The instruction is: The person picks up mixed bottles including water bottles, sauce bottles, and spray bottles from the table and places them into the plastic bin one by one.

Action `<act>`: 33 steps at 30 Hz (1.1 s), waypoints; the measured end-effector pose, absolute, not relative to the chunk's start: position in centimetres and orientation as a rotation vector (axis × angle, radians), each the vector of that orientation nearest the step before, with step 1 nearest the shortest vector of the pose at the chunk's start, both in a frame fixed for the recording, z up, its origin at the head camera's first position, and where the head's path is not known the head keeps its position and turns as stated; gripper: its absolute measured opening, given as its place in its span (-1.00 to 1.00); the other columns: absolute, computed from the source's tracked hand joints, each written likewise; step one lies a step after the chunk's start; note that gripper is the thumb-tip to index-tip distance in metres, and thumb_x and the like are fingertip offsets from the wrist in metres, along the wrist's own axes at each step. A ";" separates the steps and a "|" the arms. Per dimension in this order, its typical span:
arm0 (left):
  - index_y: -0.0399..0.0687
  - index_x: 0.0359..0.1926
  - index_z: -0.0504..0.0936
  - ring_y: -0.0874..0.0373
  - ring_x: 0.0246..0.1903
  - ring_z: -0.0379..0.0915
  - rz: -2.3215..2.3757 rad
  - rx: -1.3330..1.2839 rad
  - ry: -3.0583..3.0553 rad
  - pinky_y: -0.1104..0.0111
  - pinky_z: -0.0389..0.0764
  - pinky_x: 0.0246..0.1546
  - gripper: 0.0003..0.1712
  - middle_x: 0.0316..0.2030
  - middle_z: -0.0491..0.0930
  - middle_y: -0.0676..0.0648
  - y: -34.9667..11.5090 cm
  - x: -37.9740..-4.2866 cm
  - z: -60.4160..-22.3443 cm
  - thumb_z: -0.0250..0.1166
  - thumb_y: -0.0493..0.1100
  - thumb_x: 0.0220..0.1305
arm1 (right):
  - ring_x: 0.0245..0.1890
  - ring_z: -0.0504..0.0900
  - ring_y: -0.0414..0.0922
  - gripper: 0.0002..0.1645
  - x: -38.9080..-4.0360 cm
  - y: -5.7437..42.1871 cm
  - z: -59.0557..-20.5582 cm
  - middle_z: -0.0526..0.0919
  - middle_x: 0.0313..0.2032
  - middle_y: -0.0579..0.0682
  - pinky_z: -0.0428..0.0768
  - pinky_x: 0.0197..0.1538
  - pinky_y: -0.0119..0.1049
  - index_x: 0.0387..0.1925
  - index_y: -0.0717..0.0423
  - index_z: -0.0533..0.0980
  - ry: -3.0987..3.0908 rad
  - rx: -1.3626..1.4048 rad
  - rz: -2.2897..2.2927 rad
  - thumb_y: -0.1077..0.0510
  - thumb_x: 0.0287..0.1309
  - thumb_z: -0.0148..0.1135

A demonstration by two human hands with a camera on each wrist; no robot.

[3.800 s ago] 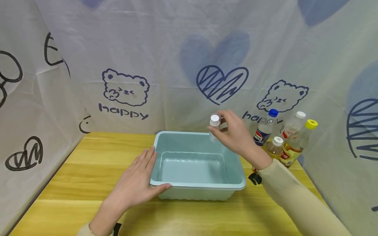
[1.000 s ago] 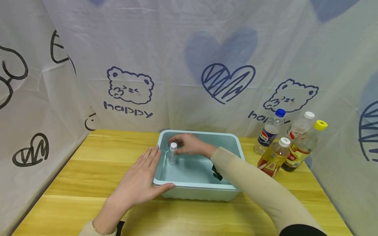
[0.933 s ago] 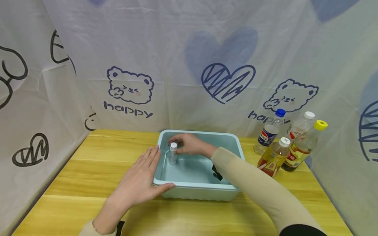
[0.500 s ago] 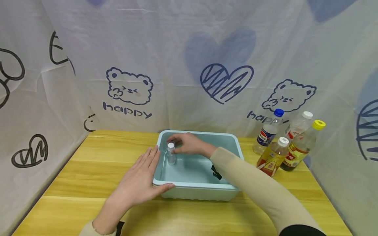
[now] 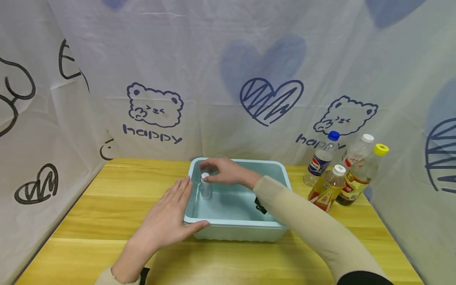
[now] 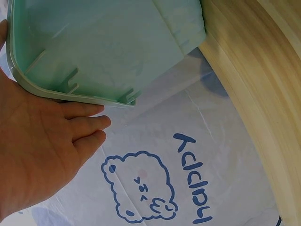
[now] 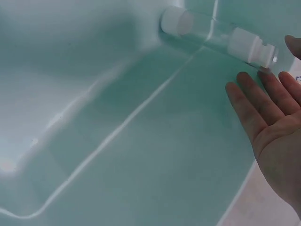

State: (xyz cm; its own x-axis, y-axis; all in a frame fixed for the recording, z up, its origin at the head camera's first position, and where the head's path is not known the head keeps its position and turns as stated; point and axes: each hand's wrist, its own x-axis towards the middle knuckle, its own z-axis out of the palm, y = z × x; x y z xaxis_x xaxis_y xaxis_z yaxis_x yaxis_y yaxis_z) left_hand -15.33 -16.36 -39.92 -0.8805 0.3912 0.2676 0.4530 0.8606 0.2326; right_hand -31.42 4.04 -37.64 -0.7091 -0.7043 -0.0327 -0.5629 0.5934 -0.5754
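The basin [image 5: 238,224] looks to me like smooth, faintly shiny plastic, the small bottle [image 5: 206,191] clear and glossy; the table [image 5: 121,198] seems smooth wood, the backdrop [image 5: 206,59] creased cloth, the sleeve [image 5: 303,213] matt fabric.

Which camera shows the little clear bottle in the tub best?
The right wrist view: the bottle looks biggest there, end to end. The head view shows it small, with the right hand at its top. The left wrist view doesn't show it, though the tub and left hand appear.
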 end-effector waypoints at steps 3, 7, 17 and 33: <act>-0.40 0.58 0.10 -0.24 0.59 -0.04 -0.425 -0.649 -2.822 -0.04 0.14 0.57 0.34 0.61 -0.01 -0.30 -16.3 -15.3 -39.9 0.10 0.63 0.26 | 0.28 0.61 -0.01 -0.34 -31.3 4.2 -36.9 0.57 0.36 0.03 0.58 0.35 -0.11 0.43 0.09 0.44 2.597 -1.079 -0.727 0.03 0.39 0.36; -0.41 0.58 0.10 -0.24 0.59 -0.04 -0.421 -0.646 -2.822 -0.04 0.13 0.57 0.34 0.61 -0.02 -0.31 -16.3 -15.3 -40.0 0.09 0.64 0.26 | 0.28 0.61 -0.01 -0.31 -31.2 4.3 -35.9 0.54 0.38 0.01 0.59 0.34 -0.10 0.46 0.06 0.42 2.640 -1.150 -0.619 -0.02 0.40 0.35; -0.40 0.58 0.10 -0.25 0.58 -0.02 -0.420 -0.637 -2.824 -0.05 0.15 0.56 0.34 0.61 0.00 -0.31 -16.3 -15.3 -40.0 0.10 0.64 0.26 | 0.36 0.52 0.02 -0.26 -29.9 5.1 -33.1 0.51 0.41 0.02 0.48 0.44 -0.05 0.49 0.04 0.39 2.749 -1.215 -0.449 -0.03 0.38 0.36; -0.38 0.59 0.07 -0.26 0.58 -0.03 -0.433 -0.626 -2.839 -0.07 0.13 0.56 0.35 0.61 -0.01 -0.32 -16.2 -15.4 -40.0 0.10 0.64 0.26 | 0.47 0.40 0.02 -0.25 -28.4 8.9 -30.3 0.44 0.46 0.04 0.37 0.52 -0.10 0.51 0.12 0.35 2.863 -1.344 -0.488 0.01 0.40 0.34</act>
